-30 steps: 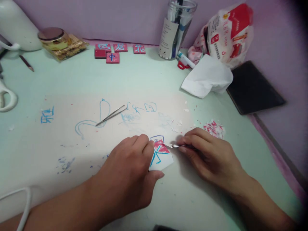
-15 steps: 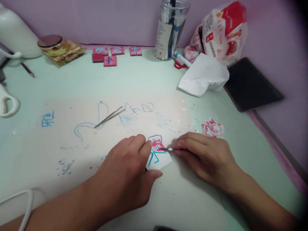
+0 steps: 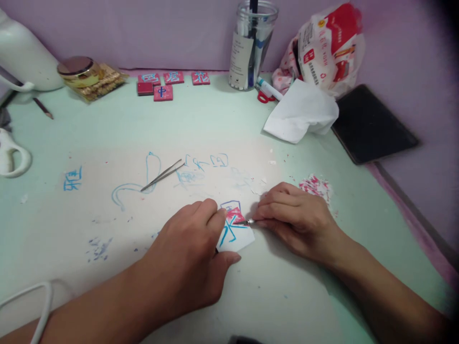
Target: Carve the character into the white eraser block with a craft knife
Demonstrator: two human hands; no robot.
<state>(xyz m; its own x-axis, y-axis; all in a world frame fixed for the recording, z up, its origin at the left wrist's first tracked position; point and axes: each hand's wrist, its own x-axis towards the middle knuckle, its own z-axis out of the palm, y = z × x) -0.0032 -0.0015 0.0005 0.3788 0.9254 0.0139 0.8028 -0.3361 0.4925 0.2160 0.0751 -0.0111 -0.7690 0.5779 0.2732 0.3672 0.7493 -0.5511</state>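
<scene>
My left hand (image 3: 193, 253) is closed on the left side of a small white block (image 3: 236, 239) with blue strokes drawn across it, pressing it against the table. Part of the block's top is red, and the hand hides its left portion. From the right, my right hand (image 3: 294, 222) pinches a slim craft knife (image 3: 248, 222), its blade resting at the red area beside the blue strokes. Most of the knife's handle is hidden in my fingers. A square drawn in dark blue (image 3: 231, 204) shows just behind the block.
Metal tweezers (image 3: 163, 175) lie behind my left hand. Red and white shavings (image 3: 316, 187) are heaped behind my right hand. Farther back are red tiles with blue characters (image 3: 201, 78), a jar of pens (image 3: 244, 59), a crumpled tissue (image 3: 301, 112) and a dark tablet (image 3: 375, 124).
My right hand has shifted slightly left and back, its fingers more upright around the knife. The blade stays at the block's red area, and my left hand keeps its hold.
</scene>
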